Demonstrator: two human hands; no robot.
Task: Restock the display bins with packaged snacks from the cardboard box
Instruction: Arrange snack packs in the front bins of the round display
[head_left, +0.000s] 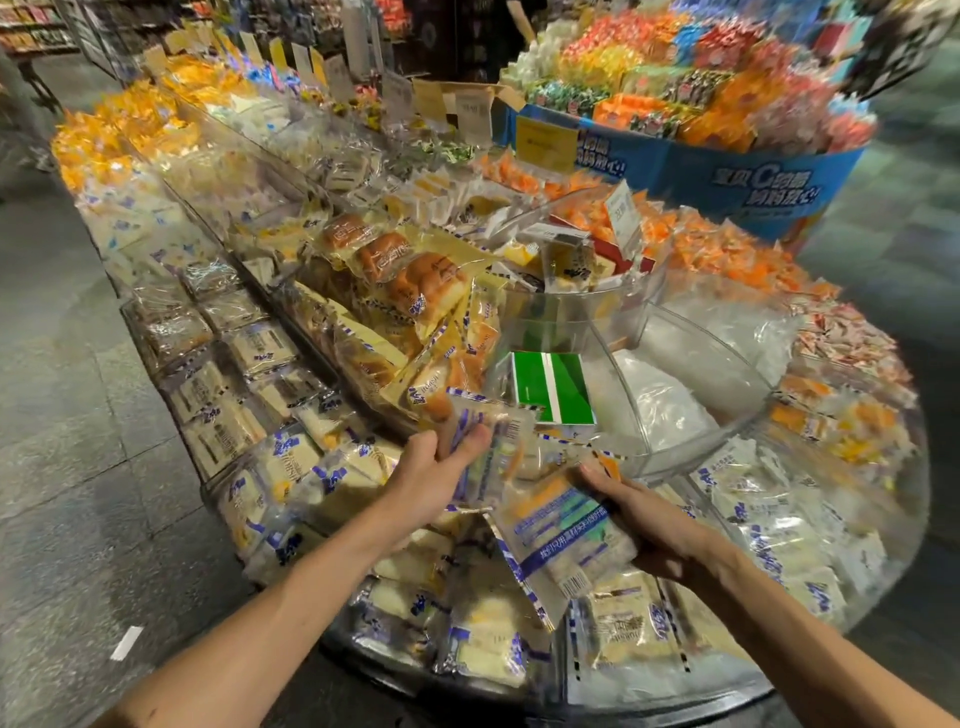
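Head view, end of a rounded snack display. I read both hands as occupied, each with one packet, held over the front bin (670, 709) of the stand.

Left hand (431, 470): thumb lies across the top face of the left packet (498, 441), with the other fingers hidden beneath it, so I call this a pinch grip. The packet stands up beyond the thumb and, in this view, overlaps the near corner of a green box (553, 387) that sits inside a clear curved divider (631, 410).

Right hand (660, 525): fingers curl round the right edge of the right packet (566, 540), which lies tilted to the left of the palm, its barcode end nearest me. The two packets overlap at their inner corners, between the hands.

Appearance: both packets are clear film printed with blue and white bands and blue lettering. The right one shows a pale, cream-coloured slab inside and an orange patch near its top. The left one is blurred, and I cannot make out its contents.

Under both hands the bin holds many like packets, lying flat and overlapping. Beyond the left hand lie wrapped brown bread rolls (400, 265), and a price tag (623, 210) stands behind the divider. A blue round stand (753, 176) heaped with bright sweets sits well apart.
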